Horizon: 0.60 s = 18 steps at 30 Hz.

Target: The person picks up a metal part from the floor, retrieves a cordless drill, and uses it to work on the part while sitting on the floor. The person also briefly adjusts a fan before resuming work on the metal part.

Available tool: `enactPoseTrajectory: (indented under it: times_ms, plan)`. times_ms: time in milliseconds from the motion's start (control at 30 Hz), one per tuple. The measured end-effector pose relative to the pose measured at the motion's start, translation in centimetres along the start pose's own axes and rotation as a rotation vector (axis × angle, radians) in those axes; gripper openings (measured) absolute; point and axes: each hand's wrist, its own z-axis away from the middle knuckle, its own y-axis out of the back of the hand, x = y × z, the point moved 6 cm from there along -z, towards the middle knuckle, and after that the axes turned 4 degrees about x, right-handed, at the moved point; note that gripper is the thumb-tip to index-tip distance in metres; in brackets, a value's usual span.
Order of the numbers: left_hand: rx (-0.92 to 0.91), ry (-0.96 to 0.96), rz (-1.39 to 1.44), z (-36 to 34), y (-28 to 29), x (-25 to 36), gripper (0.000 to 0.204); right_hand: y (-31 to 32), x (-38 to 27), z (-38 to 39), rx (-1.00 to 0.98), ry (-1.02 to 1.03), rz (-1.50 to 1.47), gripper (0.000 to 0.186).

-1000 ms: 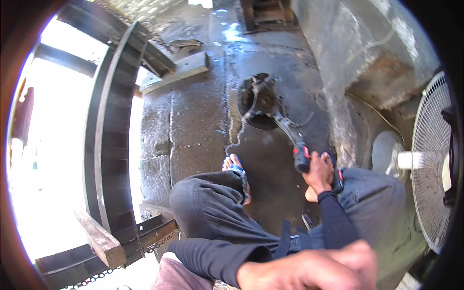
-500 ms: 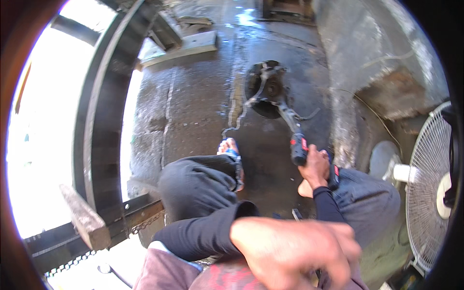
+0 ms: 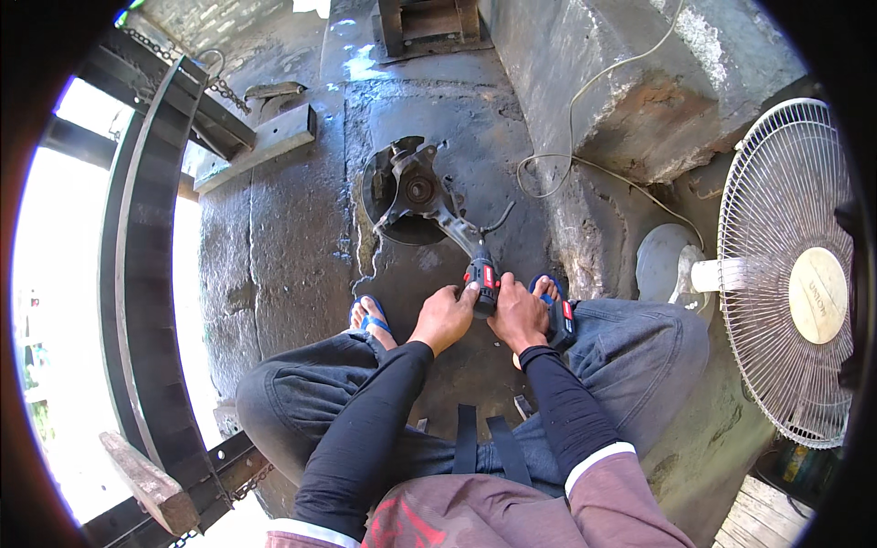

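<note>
My right hand (image 3: 518, 315) is closed around the grip of a black and red cordless drill (image 3: 481, 276), its battery pack (image 3: 562, 321) beside my right foot. My left hand (image 3: 445, 317) is curled against the drill body from the left, its thumb on the housing and its other fingertips partly hidden. The drill's nose points away from me and meets the near end of a grey metal arm. That arm belongs to a greasy steering knuckle with a wheel hub (image 3: 419, 189) and a dark round plate (image 3: 375, 201), lying on the floor.
A white fan (image 3: 776, 265) stands close on my right, near a concrete block (image 3: 658, 110) with a loose cable (image 3: 585, 163). At the left are a black steel beam (image 3: 155, 247) and a wooden bar (image 3: 142, 479). A grey metal bar (image 3: 265, 146) lies further off.
My left hand has moved from close to my body forward onto the drill. My right hand still grips the drill. The view has shifted, so the knuckle appears further left.
</note>
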Motion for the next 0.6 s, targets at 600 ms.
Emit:
enactPoseTrajectory:
  times_ms: [600]
  plan:
    - [-0.136, 0.161, 0.266, -0.2, -1.0, 0.9, 0.054, -0.1, -0.1, -0.3, 0.045, 0.010, -0.046, 0.047]
